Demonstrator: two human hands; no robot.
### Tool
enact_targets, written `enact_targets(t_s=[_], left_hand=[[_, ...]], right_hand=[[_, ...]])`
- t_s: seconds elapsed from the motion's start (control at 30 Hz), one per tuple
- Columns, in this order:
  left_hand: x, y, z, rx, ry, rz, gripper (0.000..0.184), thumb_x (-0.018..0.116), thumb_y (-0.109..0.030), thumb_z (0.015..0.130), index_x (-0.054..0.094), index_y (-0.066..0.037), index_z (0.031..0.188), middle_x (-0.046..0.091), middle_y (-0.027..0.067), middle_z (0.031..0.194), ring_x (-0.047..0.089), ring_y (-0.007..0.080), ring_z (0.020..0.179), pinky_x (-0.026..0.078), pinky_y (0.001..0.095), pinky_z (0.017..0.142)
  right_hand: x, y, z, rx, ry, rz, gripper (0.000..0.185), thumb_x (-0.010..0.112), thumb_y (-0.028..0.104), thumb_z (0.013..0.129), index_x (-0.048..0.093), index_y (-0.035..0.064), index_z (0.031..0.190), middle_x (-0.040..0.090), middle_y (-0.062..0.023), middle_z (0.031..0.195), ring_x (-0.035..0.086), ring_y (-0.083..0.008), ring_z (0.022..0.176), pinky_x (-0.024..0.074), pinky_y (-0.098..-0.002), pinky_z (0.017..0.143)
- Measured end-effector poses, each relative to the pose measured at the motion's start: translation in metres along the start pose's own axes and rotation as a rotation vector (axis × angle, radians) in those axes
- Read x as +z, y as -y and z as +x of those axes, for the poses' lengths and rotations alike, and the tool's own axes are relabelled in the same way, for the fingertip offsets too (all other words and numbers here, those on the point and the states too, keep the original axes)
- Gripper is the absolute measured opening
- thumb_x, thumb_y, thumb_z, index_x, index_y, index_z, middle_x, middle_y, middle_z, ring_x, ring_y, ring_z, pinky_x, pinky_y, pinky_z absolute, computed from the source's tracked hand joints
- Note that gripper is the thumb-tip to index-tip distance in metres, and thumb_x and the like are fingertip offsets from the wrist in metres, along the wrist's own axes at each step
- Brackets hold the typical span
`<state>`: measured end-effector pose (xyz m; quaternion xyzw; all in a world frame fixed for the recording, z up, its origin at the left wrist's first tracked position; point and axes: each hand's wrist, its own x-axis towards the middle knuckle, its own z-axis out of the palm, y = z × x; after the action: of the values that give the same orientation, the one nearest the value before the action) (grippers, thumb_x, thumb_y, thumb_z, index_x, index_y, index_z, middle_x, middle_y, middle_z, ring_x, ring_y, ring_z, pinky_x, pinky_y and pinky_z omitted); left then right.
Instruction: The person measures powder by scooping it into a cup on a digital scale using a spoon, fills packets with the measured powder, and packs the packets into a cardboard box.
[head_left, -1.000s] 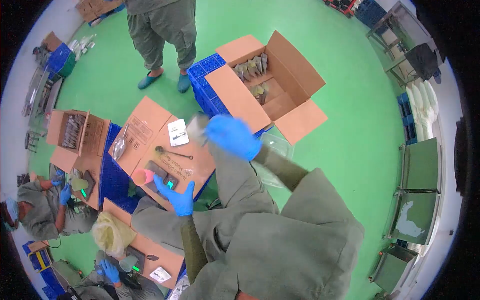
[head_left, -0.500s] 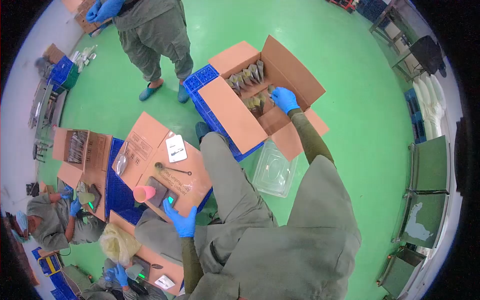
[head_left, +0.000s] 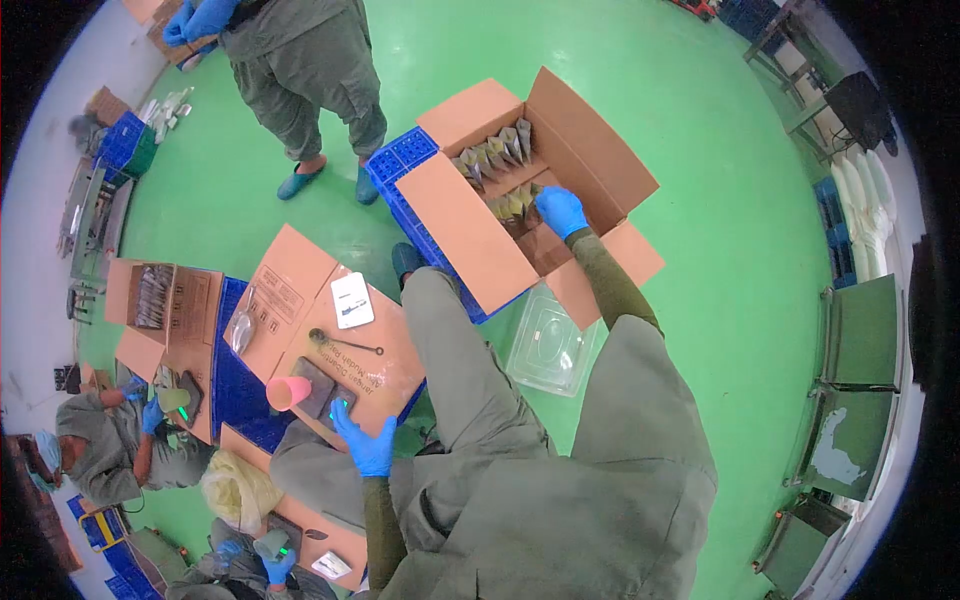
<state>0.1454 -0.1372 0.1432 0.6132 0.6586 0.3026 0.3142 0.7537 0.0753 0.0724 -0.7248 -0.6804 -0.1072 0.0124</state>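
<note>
My right hand, in a blue glove, reaches into the open cardboard box. Its fingers are closed at the end of the nearer row of pouches; whether they grip a pouch is hidden. A second row of pouches stands along the box's far side. My left hand, gloved too, is spread and empty beside a small scale with a green display. On the scale is a pink cup. A long-handled scoop and a white packet lie on the cardboard surface.
Blue crates hold up the box. A clear plastic container is on the floor beside it. One person stands beyond; two seated co-workers handle cups at the left. A metal scoop lies on the cardboard.
My right hand has gone from above my knee into the box, then shifted slightly toward the nearer row of pouches. The pouch it carried is now hidden. My left hand has drawn back from the cup.
</note>
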Motion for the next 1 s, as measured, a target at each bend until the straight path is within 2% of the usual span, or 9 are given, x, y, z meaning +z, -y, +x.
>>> enact_targets(t_s=[0.1, 0.47, 0.6, 0.67, 0.77, 0.87, 0.9, 0.97, 1.0], left_hand=[[0.001, -0.008, 0.0, -0.029, 0.013, -0.026, 0.112, 0.09, -0.025, 0.068, 0.025, -0.004, 0.156, 0.021, 0.0179, 0.163, 0.021, 0.0358, 0.151, 0.035, 0.0526, 0.114], [0.0, -0.003, -0.004, -0.044, 0.039, -0.076, 0.112, 0.09, -0.027, 0.069, 0.024, -0.003, 0.157, 0.02, 0.0184, 0.163, 0.022, 0.0352, 0.15, 0.035, 0.0526, 0.113], [0.001, 0.0, -0.006, 0.086, 0.005, 0.033, 0.108, 0.089, -0.027, 0.071, 0.026, -0.001, 0.155, 0.027, 0.0195, 0.159, 0.026, 0.0359, 0.147, 0.035, 0.0485, 0.114], [0.001, -0.002, -0.004, 0.133, -0.033, 0.103, 0.104, 0.088, -0.026, 0.073, 0.028, 0.0, 0.154, 0.033, 0.0189, 0.154, 0.031, 0.0352, 0.144, 0.036, 0.0457, 0.114], [0.01, -0.002, -0.012, -0.016, -0.102, -0.139, 0.064, 0.082, -0.023, 0.082, 0.052, 0.001, 0.134, 0.057, 0.0155, 0.128, 0.055, 0.027, 0.118, 0.047, 0.0395, 0.099], [0.026, 0.047, -0.018, -0.184, 0.056, -0.181, 0.029, 0.073, -0.026, 0.092, 0.064, 0.002, 0.094, 0.061, 0.013, 0.082, 0.056, 0.0171, 0.074, 0.049, 0.0373, 0.071], [0.026, 0.042, -0.021, -0.187, 0.018, -0.156, 0.032, 0.071, -0.028, 0.093, 0.061, 0.002, 0.086, 0.054, 0.014, 0.075, 0.05, 0.0163, 0.068, 0.046, 0.0383, 0.065], [0.03, 0.024, -0.025, -0.187, -0.05, -0.102, 0.046, 0.067, -0.032, 0.096, 0.055, 0.003, 0.07, 0.042, 0.016, 0.06, 0.038, 0.0147, 0.055, 0.038, 0.0403, 0.054], [0.031, 0.024, -0.026, -0.21, -0.028, -0.099, 0.045, 0.067, -0.031, 0.097, 0.056, 0.003, 0.07, 0.043, 0.0133, 0.06, 0.039, 0.0138, 0.057, 0.039, 0.0396, 0.055]], right_hand=[[-0.024, 0.004, -0.008, -0.05, -0.081, 0.095, 0.013, 0.064, 0.018, 0.082, 0.07, 0.0117, 0.073, 0.066, -0.0153, 0.078, 0.068, -0.0355, 0.072, 0.055, -0.0491, 0.061], [-0.036, 0.007, -0.011, 0.005, -0.008, 0.08, 0.011, 0.069, 0.022, 0.082, 0.065, 0.0122, 0.085, 0.064, -0.0128, 0.086, 0.066, -0.0339, 0.08, 0.0545, -0.0482, 0.069], [-0.053, 0.006, -0.01, 0.013, -0.018, 0.01, 0.015, 0.071, 0.022, 0.081, 0.065, 0.0119, 0.09, 0.063, -0.013, 0.09, 0.065, -0.034, 0.083, 0.0544, -0.0487, 0.07], [-0.097, 0.027, -0.012, 0.062, -0.006, 0.034, 0.019, 0.073, 0.022, 0.08, 0.065, 0.0103, 0.093, 0.062, -0.0132, 0.093, 0.064, -0.034, 0.089, 0.0542, -0.0478, 0.074], [-0.154, 0.075, -0.026, 0.002, -0.227, 0.109, 0.026, 0.074, 0.023, 0.082, 0.067, 0.0089, 0.103, 0.063, -0.0129, 0.098, 0.062, -0.0333, 0.093, 0.052, -0.0457, 0.077], [-0.187, 0.147, -0.039, -0.126, -0.388, 0.332, 0.03, 0.074, 0.022, 0.084, 0.068, 0.0089, 0.11, 0.064, -0.0123, 0.102, 0.061, -0.0325, 0.094, 0.0506, -0.0446, 0.078], [-0.185, 0.17, -0.041, -0.198, -0.429, 0.438, 0.032, 0.073, 0.022, 0.084, 0.068, 0.0091, 0.113, 0.064, -0.0118, 0.103, 0.062, -0.0321, 0.094, 0.0503, -0.0443, 0.078], [-0.171, 0.23, -0.04, -0.323, -0.295, 0.646, 0.028, 0.073, 0.021, 0.084, 0.069, 0.0087, 0.109, 0.064, -0.0105, 0.103, 0.062, -0.032, 0.094, 0.0503, -0.0444, 0.078], [-0.168, 0.263, -0.035, -0.374, -0.173, 0.653, 0.027, 0.073, 0.021, 0.084, 0.069, 0.0083, 0.107, 0.065, -0.01, 0.101, 0.063, -0.032, 0.093, 0.0507, -0.0444, 0.079]])
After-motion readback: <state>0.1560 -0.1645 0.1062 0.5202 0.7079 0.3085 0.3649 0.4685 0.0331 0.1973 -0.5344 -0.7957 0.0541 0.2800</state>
